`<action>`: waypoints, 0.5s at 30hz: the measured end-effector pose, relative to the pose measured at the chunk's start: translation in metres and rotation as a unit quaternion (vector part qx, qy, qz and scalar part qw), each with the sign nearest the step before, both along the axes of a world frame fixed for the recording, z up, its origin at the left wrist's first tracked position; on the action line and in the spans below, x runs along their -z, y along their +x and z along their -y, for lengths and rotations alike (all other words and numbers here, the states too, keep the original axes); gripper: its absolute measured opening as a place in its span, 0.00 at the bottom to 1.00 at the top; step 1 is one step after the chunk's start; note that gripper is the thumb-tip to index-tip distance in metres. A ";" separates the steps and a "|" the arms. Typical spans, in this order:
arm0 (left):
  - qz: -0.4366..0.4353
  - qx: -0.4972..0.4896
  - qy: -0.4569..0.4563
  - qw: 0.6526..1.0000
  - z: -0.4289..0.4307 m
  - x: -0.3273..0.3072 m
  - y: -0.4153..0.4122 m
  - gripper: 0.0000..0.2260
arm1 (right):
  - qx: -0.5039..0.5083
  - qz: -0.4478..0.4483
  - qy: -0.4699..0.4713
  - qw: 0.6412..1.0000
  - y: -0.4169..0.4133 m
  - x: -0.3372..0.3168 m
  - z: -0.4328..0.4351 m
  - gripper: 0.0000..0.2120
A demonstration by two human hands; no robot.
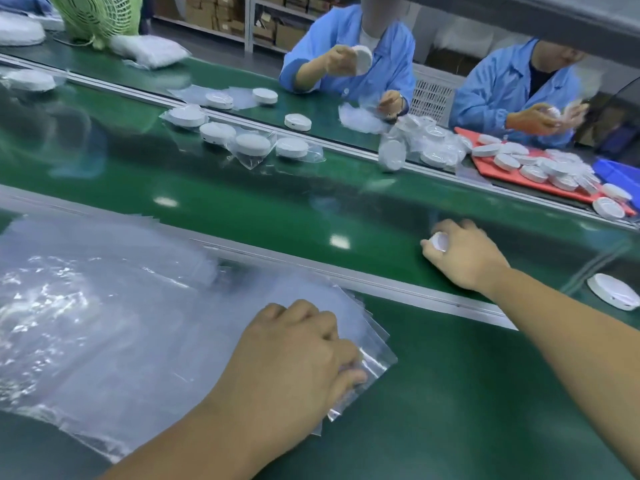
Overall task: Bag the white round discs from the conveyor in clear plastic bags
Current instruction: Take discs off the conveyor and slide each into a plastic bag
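Right hand curls its fingers round a white disc, mid-right; left hand pinches a clear bag, best lifting only one.

1. Bright, even overhead light; small white lamp reflections dot the belt
2. Strong glare whitens the left of the bags
3. Only faint, soft shadows lie under the left hand and right hand
4. The right hand and its disc are slightly smeared by motion
5. Far workers and fan are blurred; the rail bows near the edges from wide-angle distortion
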State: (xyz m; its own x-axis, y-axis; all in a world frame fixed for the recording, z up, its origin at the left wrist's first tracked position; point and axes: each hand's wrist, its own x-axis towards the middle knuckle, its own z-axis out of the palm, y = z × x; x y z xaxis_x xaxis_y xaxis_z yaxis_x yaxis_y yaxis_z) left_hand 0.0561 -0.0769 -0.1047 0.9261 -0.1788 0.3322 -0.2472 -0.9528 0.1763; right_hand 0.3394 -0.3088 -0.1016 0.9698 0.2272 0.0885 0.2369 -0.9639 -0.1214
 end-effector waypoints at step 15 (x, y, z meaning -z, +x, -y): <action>-0.033 -0.015 -0.003 0.999 -0.003 -0.001 0.000 0.13 | -0.234 -0.011 0.413 0.880 -0.208 0.014 0.003 0.17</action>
